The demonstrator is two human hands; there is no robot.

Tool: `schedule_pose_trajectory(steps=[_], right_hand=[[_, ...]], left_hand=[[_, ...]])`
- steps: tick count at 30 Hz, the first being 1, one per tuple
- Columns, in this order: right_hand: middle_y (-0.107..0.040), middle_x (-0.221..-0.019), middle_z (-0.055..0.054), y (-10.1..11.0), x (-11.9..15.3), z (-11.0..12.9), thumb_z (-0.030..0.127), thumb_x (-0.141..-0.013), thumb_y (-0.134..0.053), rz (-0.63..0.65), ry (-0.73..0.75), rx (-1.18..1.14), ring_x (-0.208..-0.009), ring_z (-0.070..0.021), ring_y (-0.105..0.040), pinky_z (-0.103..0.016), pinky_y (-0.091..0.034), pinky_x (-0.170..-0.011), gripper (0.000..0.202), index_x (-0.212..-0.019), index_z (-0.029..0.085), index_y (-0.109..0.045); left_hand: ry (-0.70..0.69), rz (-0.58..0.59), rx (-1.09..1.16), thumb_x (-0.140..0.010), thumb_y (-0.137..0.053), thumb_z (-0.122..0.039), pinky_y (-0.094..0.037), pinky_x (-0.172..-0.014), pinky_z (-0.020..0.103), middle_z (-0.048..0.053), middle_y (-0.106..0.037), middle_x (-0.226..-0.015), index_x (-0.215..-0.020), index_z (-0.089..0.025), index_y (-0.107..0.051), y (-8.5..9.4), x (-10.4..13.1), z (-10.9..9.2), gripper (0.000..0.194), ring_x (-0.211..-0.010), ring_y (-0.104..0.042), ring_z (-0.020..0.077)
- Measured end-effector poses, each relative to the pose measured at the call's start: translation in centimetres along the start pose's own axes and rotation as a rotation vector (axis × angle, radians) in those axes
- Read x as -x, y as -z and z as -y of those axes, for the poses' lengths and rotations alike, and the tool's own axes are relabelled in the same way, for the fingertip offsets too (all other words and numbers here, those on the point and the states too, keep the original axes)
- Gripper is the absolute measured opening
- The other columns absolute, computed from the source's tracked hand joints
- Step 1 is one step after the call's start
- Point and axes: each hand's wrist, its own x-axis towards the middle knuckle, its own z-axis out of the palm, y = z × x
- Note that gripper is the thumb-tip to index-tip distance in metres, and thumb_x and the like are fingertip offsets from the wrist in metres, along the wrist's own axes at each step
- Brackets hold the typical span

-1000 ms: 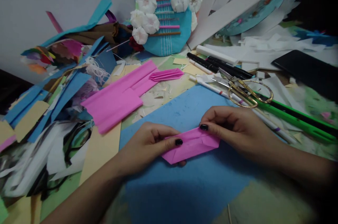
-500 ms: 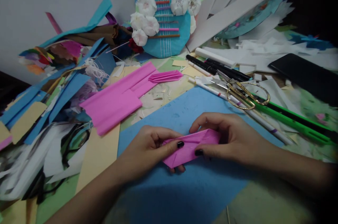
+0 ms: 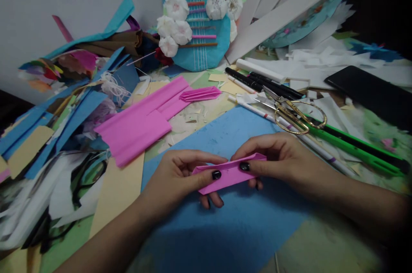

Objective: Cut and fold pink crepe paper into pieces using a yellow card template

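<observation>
Pinching the folded pink paper [image 3: 225, 180] between them, both hands hold it above the blue sheet [image 3: 225, 225], near the middle of the view. The left hand [image 3: 180, 174] grips its 9 o'clock end, half curled, thumb on the near face and fingertips showing beneath; its forearm runs down toward 7 o'clock. The right hand [image 3: 280, 159] has the 3 o'clock end, thumb pressed just under the upper edge, index finger bent behind, other fingertips peeking out below; its forearm runs off toward 4 o'clock.

Compared with half a second ago, the right thumb has moved up from the paper's lower part to near its top edge, and the raised flap at that end now lies narrower and flatter. The left thumb has stayed in nearly the same spot.

Seen from the folded piece, a larger pink sheet [image 3: 141, 131] lies at 10 o'clock, a pleated pink strip [image 3: 201, 93] at 11, black markers [image 3: 243, 77] at 1, gold-handled scissors [image 3: 291, 112] at 2, and a green cutter [image 3: 360, 146] near 3. Small marks on the markers are too tiny to read.
</observation>
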Motion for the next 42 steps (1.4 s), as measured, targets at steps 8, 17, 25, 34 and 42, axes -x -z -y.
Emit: schedule_pose_trajectory(steps=[8,17,25,34,42], right_hand=[[-0.067,-0.065,-0.002,0.7,0.0,-0.4,0.011,-0.071,-0.063,-0.009,0.024,-0.168,-0.059,-0.0071,-0.058,-0.016,-0.046,-0.059,0.020,-0.083,0.019,-0.078],[-0.071,-0.085,-0.004,0.5,0.0,-0.3,0.025,-0.077,-0.069,-0.118,0.107,0.110,-0.069,-0.0097,-0.060,-0.019,-0.048,-0.064,0.019,-0.093,0.019,-0.075],[-0.072,-0.090,-0.005,0.2,0.0,-0.4,0.026,-0.078,-0.068,-0.257,0.251,0.384,-0.078,-0.0130,-0.065,-0.021,-0.052,-0.069,0.019,-0.093,0.017,-0.073],[-0.073,-0.084,-0.005,0.2,-0.2,-0.4,0.034,-0.078,-0.069,-0.243,0.207,0.397,-0.069,-0.0131,-0.065,-0.022,-0.052,-0.061,0.025,-0.097,0.018,-0.076],[-0.071,-0.073,-0.003,0.2,-0.3,-0.5,0.028,-0.075,-0.073,-0.206,0.162,0.322,-0.063,-0.0097,-0.062,-0.019,-0.051,-0.060,0.022,-0.093,0.017,-0.076]], left_hand=[[-0.055,0.056,0.108,-0.072,-0.068,-0.015,-0.050,-0.059,0.016,0.008,-0.074,-0.068,-0.089,-0.018,-0.078,0.6,0.4,-0.2,0.020,-0.060,-0.066,0.0107],[-0.081,-0.153,-0.067,-0.075,-0.073,-0.020,-0.046,-0.057,0.013,0.002,-0.070,-0.062,-0.090,-0.021,-0.077,0.6,-0.3,0.3,0.015,-0.058,-0.062,0.0068],[-0.090,-0.362,-0.110,-0.066,-0.083,-0.025,-0.050,-0.058,0.014,0.001,-0.073,-0.068,-0.098,-0.019,-0.071,0.7,-0.3,0.5,0.035,-0.060,-0.066,0.0086],[-0.182,-0.440,-0.159,-0.063,-0.083,-0.020,-0.049,-0.059,0.015,-0.001,-0.073,-0.072,-0.087,-0.021,-0.074,0.6,-0.5,0.9,0.025,-0.063,-0.064,0.0077],[-0.316,-0.369,0.100,-0.074,-0.075,-0.018,-0.047,-0.063,0.012,-0.002,-0.072,-0.068,-0.083,-0.019,-0.074,0.0,-0.7,0.7,0.009,-0.065,-0.065,0.0055]])
